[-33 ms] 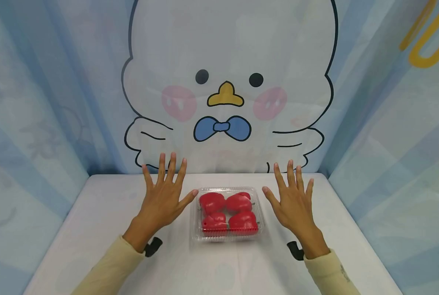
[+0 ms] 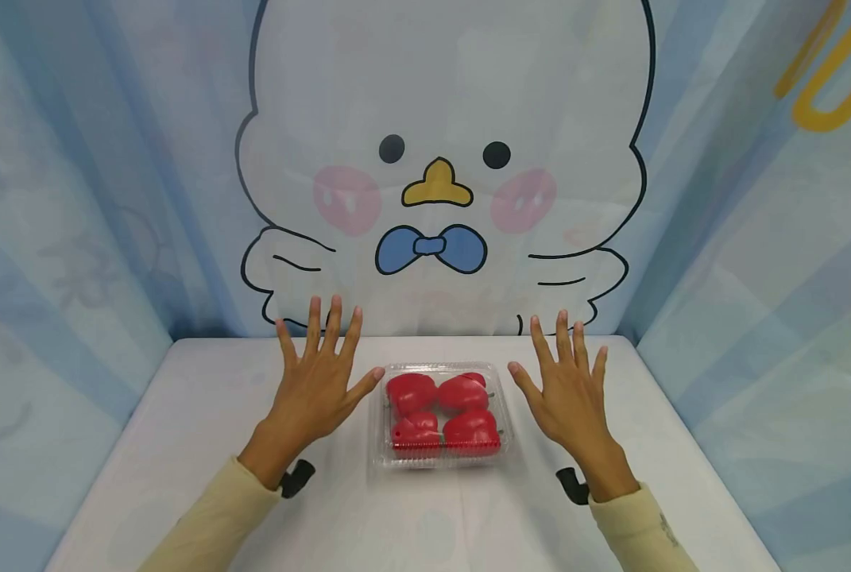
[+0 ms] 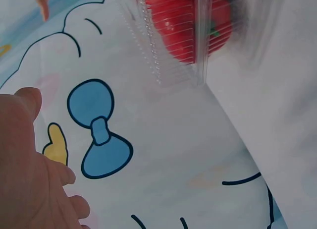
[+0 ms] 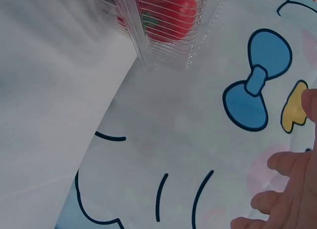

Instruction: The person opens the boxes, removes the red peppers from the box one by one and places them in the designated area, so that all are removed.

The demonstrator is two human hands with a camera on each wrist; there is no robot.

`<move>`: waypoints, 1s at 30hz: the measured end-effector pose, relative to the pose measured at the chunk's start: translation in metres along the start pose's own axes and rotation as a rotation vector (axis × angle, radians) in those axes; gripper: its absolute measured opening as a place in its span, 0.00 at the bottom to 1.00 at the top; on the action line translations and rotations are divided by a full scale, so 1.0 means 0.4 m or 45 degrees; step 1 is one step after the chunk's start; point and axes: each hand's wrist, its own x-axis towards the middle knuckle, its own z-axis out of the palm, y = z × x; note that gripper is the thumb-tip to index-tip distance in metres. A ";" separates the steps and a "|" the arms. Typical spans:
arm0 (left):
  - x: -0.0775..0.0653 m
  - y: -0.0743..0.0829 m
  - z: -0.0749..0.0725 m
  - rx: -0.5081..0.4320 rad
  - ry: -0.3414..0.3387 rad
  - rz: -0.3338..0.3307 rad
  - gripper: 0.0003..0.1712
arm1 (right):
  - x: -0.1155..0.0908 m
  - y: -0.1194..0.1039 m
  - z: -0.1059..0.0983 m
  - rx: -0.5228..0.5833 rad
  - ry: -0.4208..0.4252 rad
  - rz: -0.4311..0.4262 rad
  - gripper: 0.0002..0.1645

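Observation:
A clear plastic box (image 2: 439,463) sits on the table, holding several red bell peppers (image 2: 471,429). To its left my left hand (image 2: 315,387) is raised, palm down, fingers spread, with the thumb tip near the box's upper left corner. Over on the right, my right hand (image 2: 570,393) is held the same way, its thumb pointing towards the box. Neither hand grips anything. In the left wrist view the left hand (image 3: 29,169) shows apart from the box (image 3: 202,50). The right wrist view has the right hand (image 4: 292,189) at the lower right, away from the box (image 4: 133,30).
The white table (image 2: 432,524) ends at a back curtain (image 2: 432,79) printed with a cartoon bird. Blue and white curtains (image 2: 53,238) hang along both sides. A black wrist strap part (image 2: 298,479) shows at the left cuff, another (image 2: 573,485) at the right.

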 end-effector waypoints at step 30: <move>-0.035 -0.035 0.076 -0.807 0.164 -0.210 0.33 | -0.108 -0.088 0.058 0.357 0.504 -0.251 0.34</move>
